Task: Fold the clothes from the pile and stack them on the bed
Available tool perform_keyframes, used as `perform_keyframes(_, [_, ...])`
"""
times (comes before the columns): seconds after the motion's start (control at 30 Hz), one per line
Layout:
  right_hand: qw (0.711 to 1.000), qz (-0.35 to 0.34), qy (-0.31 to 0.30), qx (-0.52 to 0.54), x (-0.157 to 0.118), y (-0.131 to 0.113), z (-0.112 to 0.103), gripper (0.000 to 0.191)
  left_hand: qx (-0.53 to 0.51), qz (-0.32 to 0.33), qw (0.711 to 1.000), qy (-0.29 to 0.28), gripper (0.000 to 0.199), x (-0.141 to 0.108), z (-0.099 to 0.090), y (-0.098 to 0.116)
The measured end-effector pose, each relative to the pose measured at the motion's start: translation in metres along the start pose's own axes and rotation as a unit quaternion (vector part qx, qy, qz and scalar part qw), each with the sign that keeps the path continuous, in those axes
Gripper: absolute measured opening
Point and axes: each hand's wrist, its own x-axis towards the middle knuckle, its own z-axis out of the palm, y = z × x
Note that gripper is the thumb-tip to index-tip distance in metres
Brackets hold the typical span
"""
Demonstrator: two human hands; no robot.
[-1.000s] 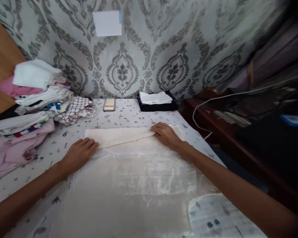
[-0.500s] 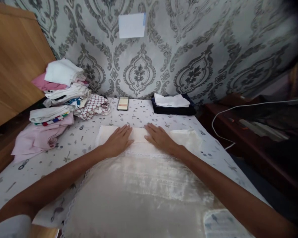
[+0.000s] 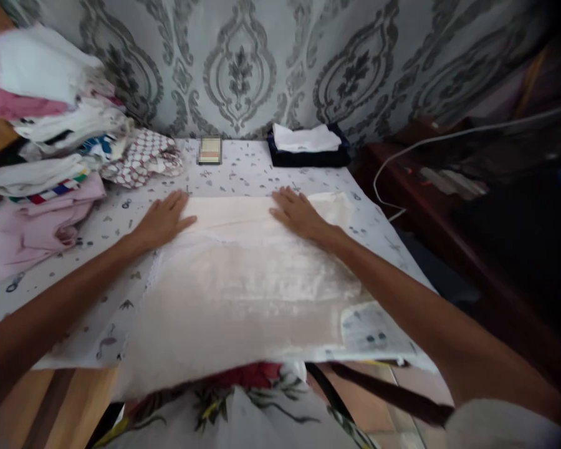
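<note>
A cream garment (image 3: 243, 293) with lace trim lies spread on the patterned sheet, its near edge reaching the front of the surface. Its far end has a folded-over band. My left hand (image 3: 163, 218) rests flat at the far left corner of that band, fingers stretched out and thumb apart. On the band's right part lies my right hand (image 3: 299, 212), palm down with fingers extended. Just beyond the right hand, a pale corner of the cloth sticks out. Neither hand grips anything.
Piled clothes (image 3: 51, 125) stand at the left, with a patterned cloth (image 3: 143, 159) beside them. A small framed card (image 3: 209, 150) sits near the wall. Dark folded clothes (image 3: 308, 157) carry a white folded cloth (image 3: 306, 138). A white cable (image 3: 378, 174) hangs over brown furniture (image 3: 402, 181) at right.
My left hand has slid left along the band to its corner, away from my right hand, which stays on the right part. The view has tipped downward, showing the surface's front edge.
</note>
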Motion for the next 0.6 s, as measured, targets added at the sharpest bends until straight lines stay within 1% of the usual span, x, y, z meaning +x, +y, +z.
perform_keyframes(0.07, [0.999,0.003,0.038,0.034,-0.027,0.003,-0.014,0.066,0.007,0.005,0.999,0.037,0.07,-0.009,-0.009,0.012])
perform_keyframes(0.1, [0.997,-0.007,0.055,0.05,-0.045,0.001,-0.021,0.065,0.003,0.018,0.998,0.052,0.067,-0.017,-0.015,0.02])
perform_keyframes(0.13, [0.995,-0.023,0.067,0.066,-0.066,-0.003,-0.029,0.062,-0.007,0.045,0.997,0.058,0.063,-0.028,-0.021,0.029])
perform_keyframes(0.17, [0.993,-0.043,0.069,0.081,-0.088,-0.009,-0.035,0.058,-0.024,0.084,0.995,0.055,0.059,-0.042,-0.027,0.039])
perform_keyframes(0.2, [0.991,-0.066,0.072,0.093,-0.112,-0.017,-0.04,0.053,-0.043,0.138,0.989,0.034,0.054,-0.059,-0.031,0.049])
perform_keyframes(0.23, [0.988,-0.088,0.072,0.102,-0.136,-0.025,-0.042,0.05,-0.059,0.201,0.978,0.005,0.05,-0.078,-0.033,0.06])
perform_keyframes(0.27, [0.986,-0.108,0.068,0.106,-0.16,-0.033,-0.042,0.049,-0.066,0.249,0.966,-0.004,0.048,-0.098,-0.032,0.07])
perform_keyframes(0.3, [0.984,-0.128,0.064,0.108,-0.183,-0.041,-0.041,0.05,-0.067,0.294,0.953,0.008,0.051,-0.119,-0.029,0.078])
perform_keyframes(0.33, [0.982,-0.144,0.061,0.104,-0.203,-0.047,-0.037,0.052,-0.062,0.324,0.944,0.008,0.056,-0.138,-0.024,0.086])
perform_keyframes(0.37, [0.982,-0.151,0.064,0.093,-0.222,-0.052,-0.033,0.056,-0.049,0.336,0.941,0.005,0.059,-0.156,-0.017,0.091])
perform_keyframes(0.43, [0.983,-0.16,0.068,0.064,-0.25,-0.06,-0.024,0.063,-0.029,0.348,0.937,0.027,0.059,-0.184,-0.001,0.095])
perform_keyframes(0.47, [0.984,-0.157,0.069,0.052,-0.259,-0.063,-0.02,0.063,-0.02,0.352,0.935,0.044,0.054,-0.195,0.008,0.094])
perform_keyframes(0.53, [0.987,-0.141,0.07,0.035,-0.271,-0.068,-0.015,0.054,0.0,0.343,0.936,0.079,0.042,-0.209,0.023,0.088])
perform_keyframes(0.6, [0.989,-0.121,0.078,0.03,-0.274,-0.071,-0.013,0.043,0.022,0.343,0.934,0.097,0.041,-0.216,0.034,0.077])
